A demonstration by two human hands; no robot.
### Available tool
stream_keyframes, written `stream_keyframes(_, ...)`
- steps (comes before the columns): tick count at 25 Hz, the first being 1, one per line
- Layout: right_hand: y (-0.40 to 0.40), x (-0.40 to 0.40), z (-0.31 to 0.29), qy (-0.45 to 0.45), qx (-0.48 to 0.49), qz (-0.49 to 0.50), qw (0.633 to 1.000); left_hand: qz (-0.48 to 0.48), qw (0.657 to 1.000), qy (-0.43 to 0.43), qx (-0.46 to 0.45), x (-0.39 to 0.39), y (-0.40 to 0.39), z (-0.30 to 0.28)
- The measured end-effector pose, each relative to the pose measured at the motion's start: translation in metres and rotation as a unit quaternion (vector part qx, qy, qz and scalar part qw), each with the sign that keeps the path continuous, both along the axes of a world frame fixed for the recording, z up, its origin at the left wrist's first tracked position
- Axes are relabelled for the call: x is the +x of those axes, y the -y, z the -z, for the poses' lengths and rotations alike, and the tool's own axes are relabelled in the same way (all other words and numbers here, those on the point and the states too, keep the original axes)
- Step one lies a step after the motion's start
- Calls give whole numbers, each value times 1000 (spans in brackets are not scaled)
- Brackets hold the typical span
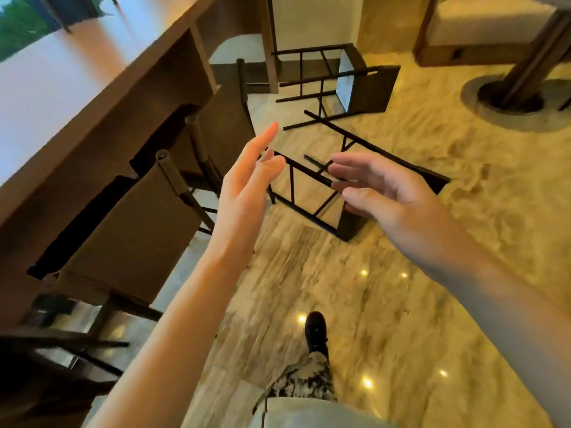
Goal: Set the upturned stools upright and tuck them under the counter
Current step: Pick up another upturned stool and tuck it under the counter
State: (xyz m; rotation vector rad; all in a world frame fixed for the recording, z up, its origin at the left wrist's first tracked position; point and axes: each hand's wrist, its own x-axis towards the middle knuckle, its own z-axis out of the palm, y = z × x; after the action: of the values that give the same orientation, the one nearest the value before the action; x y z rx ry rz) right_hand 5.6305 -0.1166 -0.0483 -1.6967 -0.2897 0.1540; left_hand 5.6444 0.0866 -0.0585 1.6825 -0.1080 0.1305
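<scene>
Both my arms reach forward over the marble floor [386, 304]. My left hand [244, 186] is at the centre of the frame, flat and open with the fingers extended and holding nothing. My right hand [380, 193] is just right of centre, fingers spread and loosely curled, also empty. Between and beyond them, at the middle of the frame, the nearer stool [346, 180] lies tipped on its side, its dark thin legs pointing toward the left and its seat toward the right. My hands appear in front of its legs, but I cannot tell whether either one touches the frame. A second stool [352, 81] lies on its side farther up, in the upper centre, close by the first. Along the left, two upright stools [148, 230] stand tucked against the wooden counter [102, 97], which runs diagonally from the lower left to the upper centre. My dark shoe [315, 330] shows at the bottom centre.
</scene>
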Motion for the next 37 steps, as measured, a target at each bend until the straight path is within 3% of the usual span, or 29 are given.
stream_keyframes(10,93,151,-17,-7,-25,21,999,8,1000,-8,-25,170,100,25)
stream_keyframes(18,195,251,-24,-13,-30,98,995,64,997,-4,-43,295,206,24)
stream_keyframes(27,323,310,-5,-32,5,149,988,86,995,-18,-47,367,321,43)
stream_keyframes(37,511,390,-4,-34,-20,83,996,13,997,-19,-72,422,505,49)
